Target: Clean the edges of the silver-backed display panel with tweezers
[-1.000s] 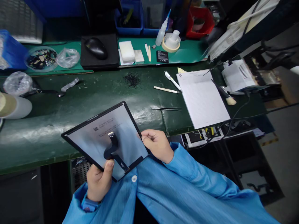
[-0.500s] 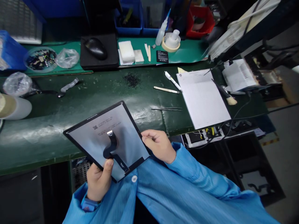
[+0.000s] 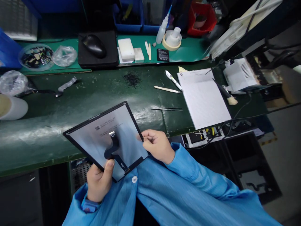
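A tablet display panel (image 3: 130,138) is held tilted over the bench's front edge, its silvery back towards me and black along its rim. From its lower edge a black ribbon cable (image 3: 113,146) runs up across the back to a bright connector end. My left hand (image 3: 100,180) grips the lower left edge, thumb on the back face near the cable and the other fingers hidden behind. At the right edge, my right hand (image 3: 158,146) has its fingers curled in a pinch against the rim. Whether it also holds something thin there, I cannot tell.
On the green bench lie tweezers (image 3: 167,109), a pile of black scraps (image 3: 132,79), a thin stick (image 3: 166,89), a pen (image 3: 173,80), a paper pad (image 3: 204,100) and a brush (image 3: 229,96). Behind stand a mouse (image 3: 94,46), a dropper bottle (image 3: 162,33) and a red bin (image 3: 202,20).
The panel has tilted slightly, its right edge a little nearer to upright. My right hand has shifted slightly left with that edge. The left hand keeps its grip.
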Motion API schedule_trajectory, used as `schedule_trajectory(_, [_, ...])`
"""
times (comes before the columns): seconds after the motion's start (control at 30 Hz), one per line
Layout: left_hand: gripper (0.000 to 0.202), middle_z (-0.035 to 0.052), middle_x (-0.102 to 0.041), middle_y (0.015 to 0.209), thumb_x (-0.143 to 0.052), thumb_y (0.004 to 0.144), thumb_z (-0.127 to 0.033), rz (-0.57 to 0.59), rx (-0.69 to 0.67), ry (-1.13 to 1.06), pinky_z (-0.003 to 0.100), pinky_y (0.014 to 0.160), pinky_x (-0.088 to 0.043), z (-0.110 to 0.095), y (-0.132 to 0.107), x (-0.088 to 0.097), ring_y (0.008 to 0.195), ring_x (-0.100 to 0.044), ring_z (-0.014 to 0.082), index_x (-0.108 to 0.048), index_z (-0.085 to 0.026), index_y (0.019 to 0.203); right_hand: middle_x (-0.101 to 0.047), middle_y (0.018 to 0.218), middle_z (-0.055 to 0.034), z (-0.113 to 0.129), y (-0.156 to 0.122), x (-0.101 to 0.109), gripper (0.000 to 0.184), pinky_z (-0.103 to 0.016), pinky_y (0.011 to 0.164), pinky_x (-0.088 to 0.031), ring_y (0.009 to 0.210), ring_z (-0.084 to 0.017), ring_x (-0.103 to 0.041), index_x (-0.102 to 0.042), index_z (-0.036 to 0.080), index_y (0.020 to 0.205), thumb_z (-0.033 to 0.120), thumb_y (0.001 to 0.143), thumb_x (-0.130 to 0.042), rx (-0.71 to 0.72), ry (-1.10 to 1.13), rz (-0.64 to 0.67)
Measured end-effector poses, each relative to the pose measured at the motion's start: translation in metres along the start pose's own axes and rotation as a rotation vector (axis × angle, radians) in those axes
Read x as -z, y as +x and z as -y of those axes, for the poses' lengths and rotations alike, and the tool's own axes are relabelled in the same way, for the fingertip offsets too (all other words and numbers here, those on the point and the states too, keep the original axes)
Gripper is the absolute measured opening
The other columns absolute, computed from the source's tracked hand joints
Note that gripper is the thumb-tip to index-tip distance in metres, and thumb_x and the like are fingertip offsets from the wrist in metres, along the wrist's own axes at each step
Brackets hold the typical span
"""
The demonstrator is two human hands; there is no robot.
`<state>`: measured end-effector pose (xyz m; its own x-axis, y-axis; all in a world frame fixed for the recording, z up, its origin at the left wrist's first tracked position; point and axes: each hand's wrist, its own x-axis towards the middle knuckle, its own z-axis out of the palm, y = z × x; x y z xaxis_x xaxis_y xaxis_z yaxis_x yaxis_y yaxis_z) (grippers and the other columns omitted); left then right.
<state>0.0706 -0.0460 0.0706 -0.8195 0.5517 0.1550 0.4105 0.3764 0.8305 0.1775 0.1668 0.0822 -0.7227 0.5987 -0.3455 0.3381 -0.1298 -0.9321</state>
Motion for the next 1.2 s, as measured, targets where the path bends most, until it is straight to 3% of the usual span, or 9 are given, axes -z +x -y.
schedule_trajectory(0.33, [0.039, 0.0093, -0.079, 0.081, -0.071, 0.082, -0.052, 0.054, 0.380, -0.145, 0.029, 0.065, -0.062, 0.008, -0.001, -0.001, 0.074, -0.076, 0.0256, -0.073, -0.013, 0.084, -0.069, 0.065, -0.0002, 0.006, -0.005, 0.010, 0.021, -0.024, 0.056, -0.046, 0.056, -0.012, -0.056, -0.076, 0.016, 0.084, 0.029, 0.079, -0.061, 0.005, -0.018, 0.065])
schedule_trajectory(0.53, [0.046, 0.0092, -0.079, 0.089, -0.078, 0.079, -0.056, 0.077, 0.560, -0.310, 0.029, 0.070, -0.061, 0.024, -0.010, 0.000, 0.079, -0.073, 0.0240, -0.076, -0.013, 0.093, -0.074, 0.072, -0.0012, 0.007, -0.006, 0.013, 0.021, -0.026, 0.060, -0.051, 0.064, -0.015, -0.064, -0.078, 0.019, 0.083, 0.029, 0.087, -0.059, 0.074, -0.105, 0.092])
schedule_trajectory(0.63, [0.049, 0.0092, -0.079, 0.093, -0.082, 0.076, -0.057, 0.074, 0.659, -0.443, 0.028, 0.072, -0.061, 0.025, -0.008, -0.002, 0.080, -0.073, 0.0223, -0.075, -0.013, 0.096, -0.078, 0.082, -0.0026, 0.006, 0.001, 0.020, 0.023, -0.030, 0.069, -0.057, 0.074, -0.018, -0.071, -0.079, 0.020, 0.093, 0.030, 0.093, -0.058, 0.137, -0.138, 0.094])
schedule_trajectory(0.73, [0.054, 0.0089, -0.079, 0.090, -0.087, 0.070, -0.057, 0.101, 0.776, -0.577, 0.027, 0.069, -0.061, 0.016, 0.001, -0.001, 0.076, -0.073, 0.0214, -0.073, -0.013, 0.097, -0.079, 0.101, -0.0072, 0.004, 0.022, 0.044, 0.025, -0.038, 0.085, -0.058, 0.087, -0.021, -0.072, -0.077, 0.020, 0.109, 0.032, 0.097, -0.059, 0.287, -0.327, -0.105])
schedule_trajectory(0.8, [0.057, 0.0084, -0.078, 0.086, -0.089, 0.067, -0.056, 0.126, 0.843, -0.648, 0.028, 0.064, -0.062, 0.010, 0.008, 0.001, 0.071, -0.073, 0.0219, -0.071, -0.013, 0.099, -0.075, 0.116, -0.0129, 0.001, 0.042, 0.068, 0.028, -0.046, 0.097, -0.052, 0.103, -0.028, -0.068, -0.076, 0.018, 0.116, 0.031, 0.094, -0.064, 0.414, -0.603, -0.287])
schedule_trajectory(0.87, [0.058, 0.0084, -0.078, 0.083, -0.091, 0.065, -0.055, 0.149, 0.890, -0.699, 0.029, 0.062, -0.062, 0.007, 0.016, 0.003, 0.067, -0.073, 0.0226, -0.070, -0.013, 0.100, -0.071, 0.120, -0.0172, -0.003, 0.060, 0.093, 0.034, -0.052, 0.100, -0.047, 0.112, -0.034, -0.063, -0.076, 0.016, 0.117, 0.033, 0.088, -0.072, 0.436, -0.841, -0.390])
schedule_trajectory(0.97, [0.060, 0.0099, -0.078, 0.080, -0.092, 0.065, -0.054, 0.189, 0.901, -0.743, 0.031, 0.061, -0.062, 0.010, 0.031, 0.007, 0.065, -0.073, 0.0246, -0.069, -0.012, 0.100, -0.071, 0.104, -0.0140, -0.007, 0.076, 0.116, 0.021, -0.051, 0.093, -0.046, 0.102, -0.034, -0.061, -0.079, 0.020, 0.100, 0.037, 0.089, -0.072, 0.392, -1.011, -0.390])
schedule_trajectory(1.07, [0.058, 0.0118, -0.078, 0.087, -0.090, 0.069, -0.052, 0.271, 0.813, -0.749, 0.032, 0.063, -0.063, 0.016, 0.048, 0.009, 0.070, -0.075, 0.0265, -0.070, -0.012, 0.106, -0.070, 0.092, -0.0108, -0.006, 0.073, 0.118, 0.019, -0.048, 0.088, -0.046, 0.093, -0.030, -0.061, -0.074, 0.022, 0.085, 0.037, 0.093, -0.066, 0.424, -1.001, -0.336])
schedule_trajectory(1.2, [0.048, 0.0118, -0.079, 0.096, -0.088, 0.074, -0.046, 0.392, 0.672, -0.713, 0.032, 0.066, -0.063, 0.016, 0.067, 0.005, 0.078, -0.076, 0.0273, -0.071, -0.014, 0.106, -0.071, 0.089, -0.0072, 0.001, 0.056, 0.101, 0.019, -0.040, 0.079, -0.052, 0.084, -0.024, -0.065, -0.065, 0.022, 0.096, 0.041, 0.095, -0.063, 0.433, -0.578, -0.361])
